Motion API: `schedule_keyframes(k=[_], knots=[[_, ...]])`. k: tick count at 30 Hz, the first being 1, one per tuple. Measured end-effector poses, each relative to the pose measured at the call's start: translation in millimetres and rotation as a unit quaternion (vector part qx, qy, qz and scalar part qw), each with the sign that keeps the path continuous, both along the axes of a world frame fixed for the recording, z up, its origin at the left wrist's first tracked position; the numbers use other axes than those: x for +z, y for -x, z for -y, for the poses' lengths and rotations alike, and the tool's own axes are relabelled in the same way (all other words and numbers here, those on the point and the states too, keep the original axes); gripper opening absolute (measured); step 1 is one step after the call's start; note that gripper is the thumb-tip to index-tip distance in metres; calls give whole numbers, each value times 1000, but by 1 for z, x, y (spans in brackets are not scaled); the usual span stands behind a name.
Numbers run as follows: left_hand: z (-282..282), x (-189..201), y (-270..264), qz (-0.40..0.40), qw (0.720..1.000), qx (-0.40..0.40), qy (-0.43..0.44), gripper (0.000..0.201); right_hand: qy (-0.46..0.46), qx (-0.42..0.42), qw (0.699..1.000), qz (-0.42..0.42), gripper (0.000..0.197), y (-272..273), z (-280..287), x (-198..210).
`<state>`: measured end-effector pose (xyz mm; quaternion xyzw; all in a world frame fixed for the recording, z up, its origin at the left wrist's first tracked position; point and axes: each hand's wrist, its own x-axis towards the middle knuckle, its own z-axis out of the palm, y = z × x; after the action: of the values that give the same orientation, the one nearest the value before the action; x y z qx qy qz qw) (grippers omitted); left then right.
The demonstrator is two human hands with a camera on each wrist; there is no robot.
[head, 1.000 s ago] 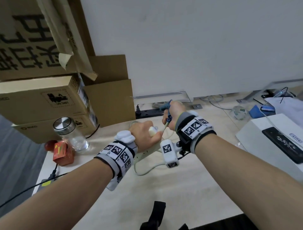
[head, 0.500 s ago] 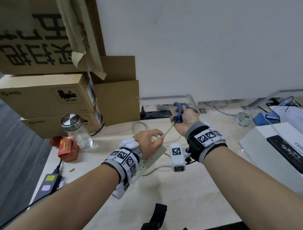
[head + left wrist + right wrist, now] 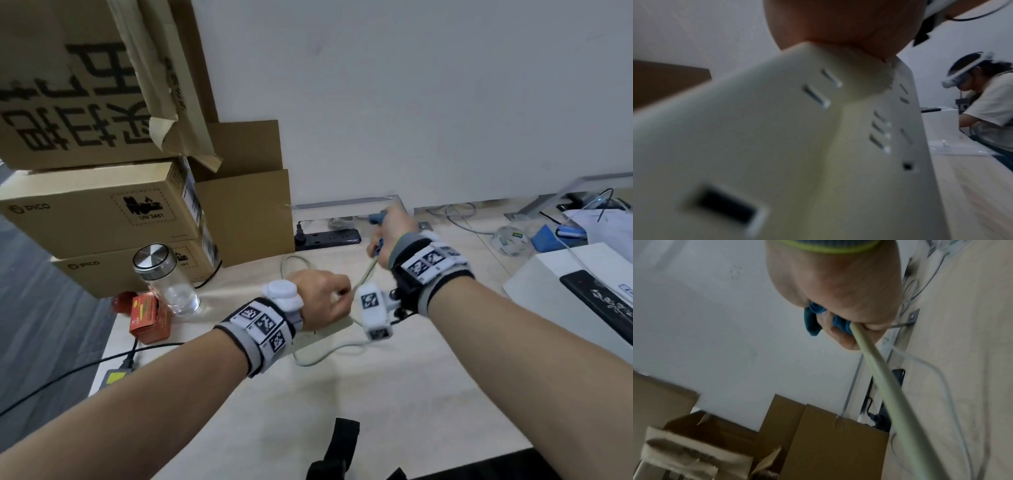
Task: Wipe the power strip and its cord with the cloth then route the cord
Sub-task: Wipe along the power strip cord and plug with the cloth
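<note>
The left hand (image 3: pixel 320 298) grips the end of the cream plastic power strip (image 3: pixel 797 146), which lies on the pale wooden desk (image 3: pixel 342 394). The right hand (image 3: pixel 394 236), raised nearer the wall, has its fingers curled round the blue ribbed cloth (image 3: pixel 812 321) wrapped about the taut cream cord (image 3: pixel 879 369).

Head view down over desk (image 3: pixel 376 394), wrist views close along each hand, sharing the cord (image 3: pixel 881 369).

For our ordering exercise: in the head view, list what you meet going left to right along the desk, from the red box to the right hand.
Red box → glass jar → left hand → right hand.
</note>
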<state>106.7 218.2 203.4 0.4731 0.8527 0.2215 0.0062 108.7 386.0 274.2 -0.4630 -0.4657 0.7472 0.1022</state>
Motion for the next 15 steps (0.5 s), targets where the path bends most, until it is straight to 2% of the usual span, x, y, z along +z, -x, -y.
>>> schedule_keyframes(k=[5,10,12,15], knots=[[12,-15,-13,0,1000,-20,4,33,-19,9,999,-40,31,-1,-12,-3],[10,-18,5,24,997,48,-58,40,54,34,992,-109,45,-4,14,-19],[3,-13,13,33,993,79,-85,40,37,40,994,-92,44,-8,36,-27],[-7,-5,10,28,994,62,-86,41,-12,20,999,-36,37,-5,50,-32]])
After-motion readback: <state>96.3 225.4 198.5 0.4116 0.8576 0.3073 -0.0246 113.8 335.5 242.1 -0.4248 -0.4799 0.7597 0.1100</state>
